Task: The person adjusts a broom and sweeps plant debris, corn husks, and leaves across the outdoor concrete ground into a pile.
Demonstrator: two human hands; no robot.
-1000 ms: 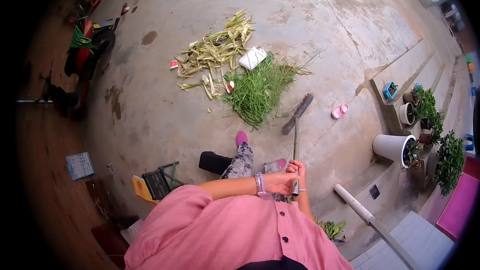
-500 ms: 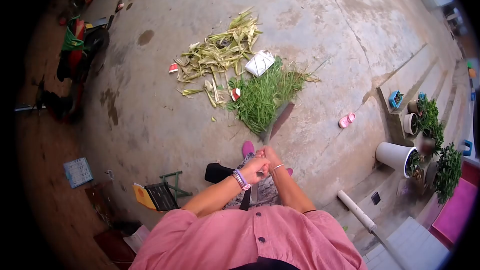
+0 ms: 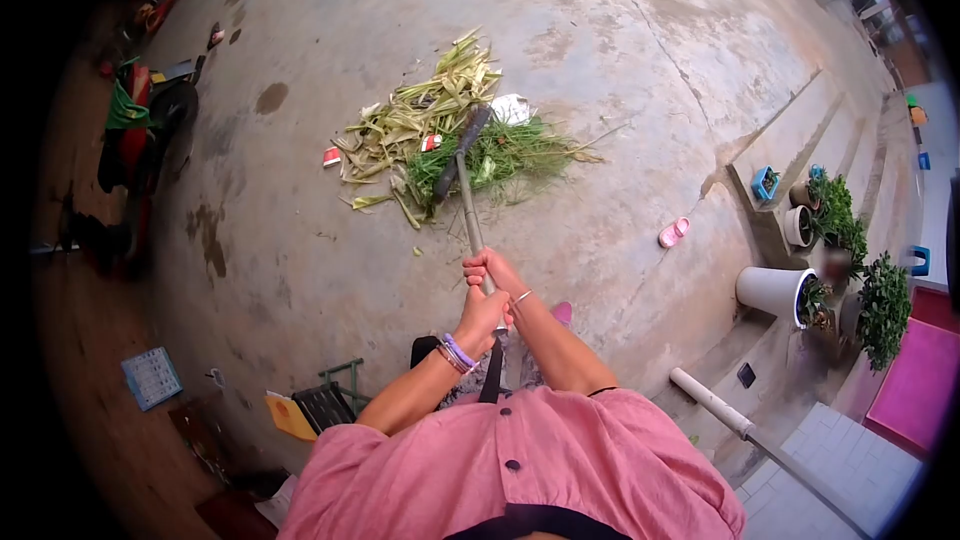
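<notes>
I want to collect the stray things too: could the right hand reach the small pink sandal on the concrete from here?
Probably not. The right hand is wrapped around the long broom handle, and the small pink sandal lies well off to the side across bare concrete floor. Nothing blocks it.

One cam only, head-worn, looking steeply down and fwd over the wearer's pink shirt [image 3: 520,470] at a concrete yard floor [image 3: 620,60]. Wide fisheye lens: black corners, curved edges. Nearest to the lens is the shirt, at frame bottom; just beyond it both hands [image 3: 487,292] on a broom [image 3: 462,172], mid-frame. Pile of husks and grass [image 3: 450,135] lies farther out, above centre, well apart from the shirt. Right of the pile, at the frame edge: steps with potted plants [image 3: 850,250]. Left of the pile, near the dark rim: a red vehicle [image 3: 135,125]. No 2nd view, so no shared area.
</notes>
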